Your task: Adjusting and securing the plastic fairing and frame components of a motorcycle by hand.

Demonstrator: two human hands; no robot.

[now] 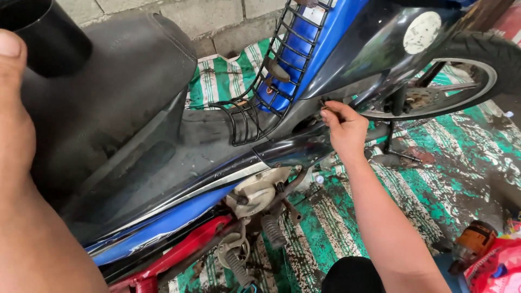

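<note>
A motorbike (179, 179) fills most of the view, standing on a green and white striped mat (461, 163) before a block wall (217, 16). Its black seat (108, 97) is at the left, the blue and black body panel (347, 49) runs to the right, and the front wheel (483, 59) is at the far right. A black wire basket (271, 81) hangs under the front of the bike. Lower down are the engine (258, 190) and the foot pegs (271, 230).

The right hand (344, 127) reaches to the edge of the panel, just below the basket. Its fingers are pressed together, pinching a small dark part (324, 101), maybe a screw or a clip; it is too small to tell. The left hand (13, 108) is very near the camera beside a black tube (49, 32); I cannot tell if it grips anything.

The step in hand seems to be working this small fastener at the panel edge. It probably calls for steady turning with the fingertips, and care not to drop the part on the mat
</note>
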